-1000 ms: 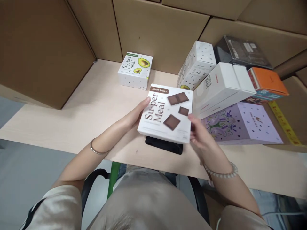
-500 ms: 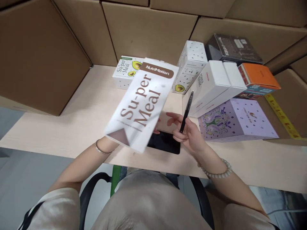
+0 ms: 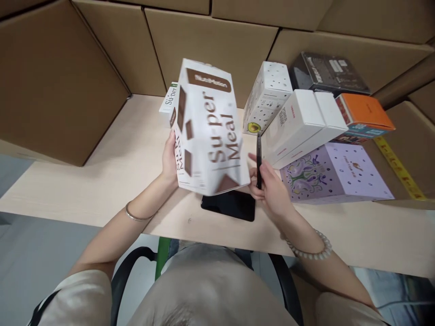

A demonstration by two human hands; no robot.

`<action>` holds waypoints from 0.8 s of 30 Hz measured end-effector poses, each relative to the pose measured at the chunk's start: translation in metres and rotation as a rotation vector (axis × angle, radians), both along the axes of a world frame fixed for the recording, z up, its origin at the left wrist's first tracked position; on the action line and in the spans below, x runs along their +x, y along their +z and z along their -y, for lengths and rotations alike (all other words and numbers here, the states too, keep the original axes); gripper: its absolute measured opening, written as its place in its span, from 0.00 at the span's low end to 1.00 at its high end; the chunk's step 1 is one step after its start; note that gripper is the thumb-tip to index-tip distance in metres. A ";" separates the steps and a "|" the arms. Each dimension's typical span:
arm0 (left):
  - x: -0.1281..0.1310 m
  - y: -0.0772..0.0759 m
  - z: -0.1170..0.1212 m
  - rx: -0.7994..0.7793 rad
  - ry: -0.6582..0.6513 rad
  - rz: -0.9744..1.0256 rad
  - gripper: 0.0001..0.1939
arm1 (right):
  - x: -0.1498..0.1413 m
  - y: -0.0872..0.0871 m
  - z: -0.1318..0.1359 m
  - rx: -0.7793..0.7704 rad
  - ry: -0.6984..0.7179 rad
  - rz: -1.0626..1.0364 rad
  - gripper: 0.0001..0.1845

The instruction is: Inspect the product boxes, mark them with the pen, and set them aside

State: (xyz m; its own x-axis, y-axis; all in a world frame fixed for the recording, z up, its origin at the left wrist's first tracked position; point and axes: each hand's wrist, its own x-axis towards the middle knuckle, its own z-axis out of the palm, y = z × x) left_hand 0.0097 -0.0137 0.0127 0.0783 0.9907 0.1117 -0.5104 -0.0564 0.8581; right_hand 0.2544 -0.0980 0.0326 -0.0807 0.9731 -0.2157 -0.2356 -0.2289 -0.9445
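Near a black phone [image 3: 228,206], the left grip [image 3: 169,158] clamps a probably light, crushable Su-per Meal box [image 3: 212,131], best held by opposite sides; the right grip [image 3: 273,190] encloses a pen [image 3: 259,158].

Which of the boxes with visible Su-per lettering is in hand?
The brown-labelled box, held up in the left hand; the other with that lettering, the green-labelled box, sits partly hidden behind it.
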 end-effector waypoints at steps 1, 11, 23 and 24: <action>0.001 0.002 -0.004 0.046 0.115 -0.013 0.28 | 0.002 0.002 0.000 0.008 -0.030 0.032 0.36; -0.011 -0.039 -0.016 0.498 0.477 -0.505 0.36 | 0.010 0.002 0.000 0.269 -0.096 0.137 0.17; -0.021 -0.046 -0.024 1.098 0.404 -0.867 0.56 | 0.021 0.016 0.006 0.809 -0.319 0.224 0.12; -0.020 -0.046 -0.022 1.113 0.386 -0.869 0.57 | 0.022 0.017 0.007 0.841 -0.421 0.263 0.10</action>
